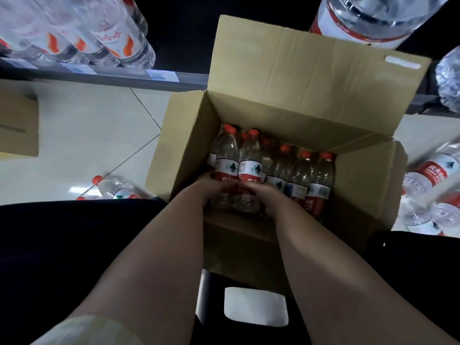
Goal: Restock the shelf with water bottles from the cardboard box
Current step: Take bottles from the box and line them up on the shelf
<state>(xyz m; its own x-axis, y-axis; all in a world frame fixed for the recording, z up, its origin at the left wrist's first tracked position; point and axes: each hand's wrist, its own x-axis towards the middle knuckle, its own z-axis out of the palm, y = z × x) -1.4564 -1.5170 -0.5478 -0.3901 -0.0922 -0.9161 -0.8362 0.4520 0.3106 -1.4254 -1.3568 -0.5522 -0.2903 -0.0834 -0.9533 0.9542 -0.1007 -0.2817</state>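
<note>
Cardboard box walls crowd your grip: your left hand and right hand, side by side, clamp a pair of red-capped bottles at its near-left corner. Slick plastic may slip, or caps snag the flap. Pale floor tiles carry the box; the shelf edge runs beyond, a loose bottle lying left of the box.

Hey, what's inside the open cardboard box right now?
Inside the brown cardboard box stand clear plastic water bottles with red caps, upright. The left hand and right hand each grip one. Whatever lies beneath them is hidden.
</note>
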